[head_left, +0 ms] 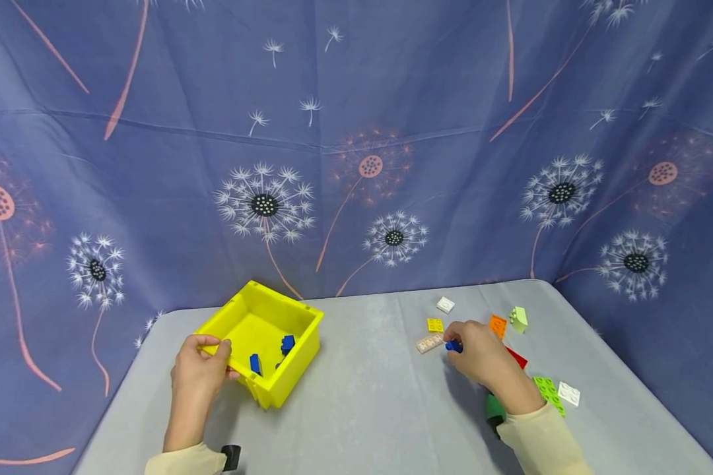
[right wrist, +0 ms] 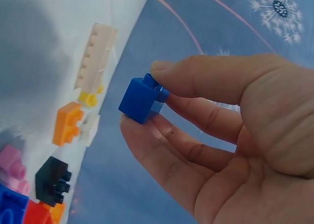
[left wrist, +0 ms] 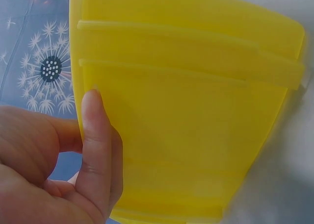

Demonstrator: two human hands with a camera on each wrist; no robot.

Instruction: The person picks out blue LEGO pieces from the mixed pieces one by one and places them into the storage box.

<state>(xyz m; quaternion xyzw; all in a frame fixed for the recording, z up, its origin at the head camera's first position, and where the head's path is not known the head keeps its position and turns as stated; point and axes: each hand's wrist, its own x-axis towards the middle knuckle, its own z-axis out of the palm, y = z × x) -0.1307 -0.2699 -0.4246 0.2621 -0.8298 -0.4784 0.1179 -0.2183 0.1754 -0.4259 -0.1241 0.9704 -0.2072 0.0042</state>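
My left hand grips the near left rim of a yellow plastic box, thumb on one side of the wall and fingers on the other. In the left wrist view, the box's outer side fills most of the picture. Several blue toy bricks lie inside the box. Over the right part of the table, my right hand pinches a small blue toy brick between thumb and fingertips, its studs turned toward the palm. A beige brick lies just left of that hand.
Loose bricks surround the right hand: yellow, white, orange, pale green, red, bright green and another white. A dark green piece is partly under the right forearm. A patterned curtain hangs behind the table.
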